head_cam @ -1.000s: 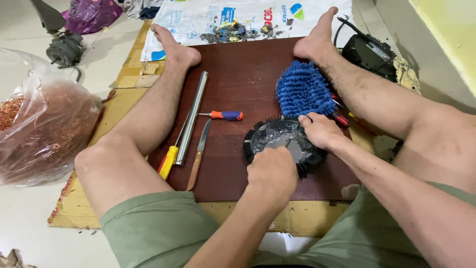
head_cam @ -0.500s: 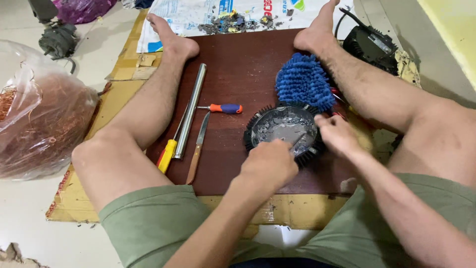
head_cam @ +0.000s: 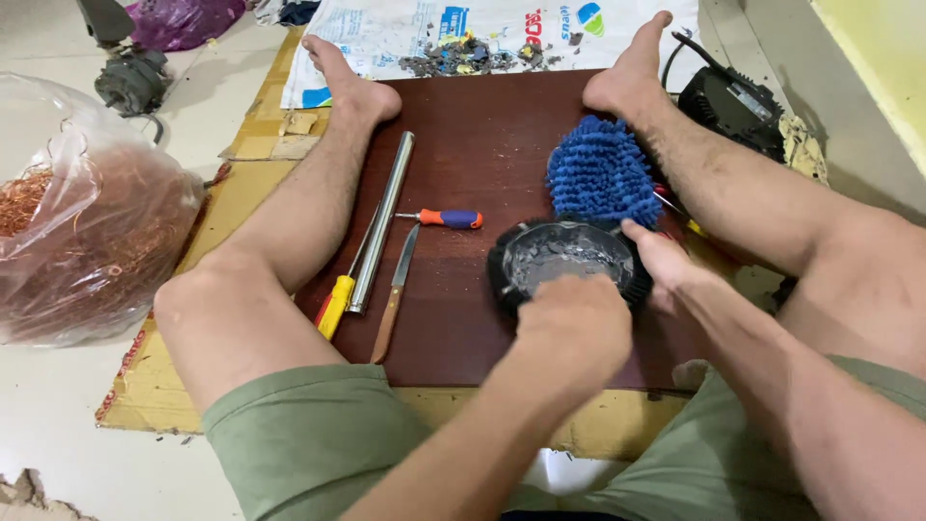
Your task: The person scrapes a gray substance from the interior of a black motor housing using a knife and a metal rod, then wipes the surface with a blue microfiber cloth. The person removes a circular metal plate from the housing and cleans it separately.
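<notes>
Bare left hand [head_cam: 576, 323] and bare right hand [head_cam: 664, 265], no gloves, rings or watch. Bare forearms, no sleeves in view. Olive-green shorts [head_cam: 309, 434] with a hemmed edge above the knees. Legs uncovered below, bare feet [head_cam: 627, 82], no shoes or socks.

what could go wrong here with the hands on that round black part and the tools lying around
The knife lies loose beside the left leg; a shift of the leg could meet its blade. The left hand and right hand press the round black part, whose finned rim might nick fingers. The metal rod could roll off the board.
</notes>
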